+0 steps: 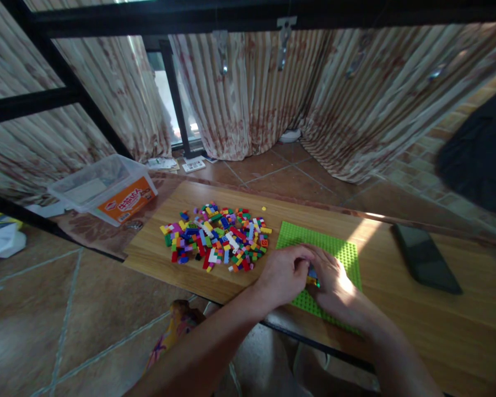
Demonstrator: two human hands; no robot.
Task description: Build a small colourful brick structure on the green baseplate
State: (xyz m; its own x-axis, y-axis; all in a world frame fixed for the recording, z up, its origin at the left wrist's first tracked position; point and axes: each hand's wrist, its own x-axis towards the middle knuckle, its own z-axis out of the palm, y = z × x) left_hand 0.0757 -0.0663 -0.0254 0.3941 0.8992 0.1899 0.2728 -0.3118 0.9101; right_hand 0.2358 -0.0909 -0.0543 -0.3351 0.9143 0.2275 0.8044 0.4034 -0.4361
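Over the green studded baseplate (291,234), my two hands meet with their fingertips together. My left hand (283,273) is closed, its thumb and fingers bent around a small cluster of building bricks (312,280). From the other side, my right hand (333,281) curls its fingers over the same cluster. Blue, yellow and a bit of green show in the gap between the hands; the rest of the cluster is hidden by my fingers. Left of the baseplate lies a loose pile of building bricks (219,234) in many colours.
A wooden tabletop (157,242) carries everything. At its right lies a dark phone (425,259). A clear plastic box (107,187) with an orange label stands beyond the left end. One yellow brick (264,208) sits apart near the far edge. Striped curtains (248,99) hang behind.
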